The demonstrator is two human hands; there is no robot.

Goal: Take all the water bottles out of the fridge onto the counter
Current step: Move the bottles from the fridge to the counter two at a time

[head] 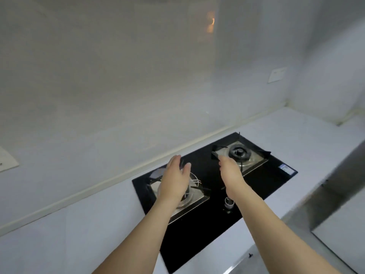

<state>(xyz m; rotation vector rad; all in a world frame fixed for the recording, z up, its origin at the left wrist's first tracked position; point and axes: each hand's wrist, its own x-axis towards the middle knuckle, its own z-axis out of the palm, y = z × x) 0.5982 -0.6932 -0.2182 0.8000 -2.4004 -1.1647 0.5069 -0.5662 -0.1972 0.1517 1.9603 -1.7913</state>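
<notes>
Both my arms reach out over a white counter (59, 224). My left hand (174, 178) hovers above the left burner with flat, slightly spread fingers and holds nothing. My right hand (232, 175) is stretched toward the right burner, fingers together and extended, also holding nothing. No water bottle and no fridge are in view.
A black glass gas hob (272, 180) with two burners is set into the counter; its right burner (240, 153) shows and a metal knob (229, 202) stands at the front. White walls rise behind, with a socket plate (276, 75). A grey surface (335, 194) lies at the right.
</notes>
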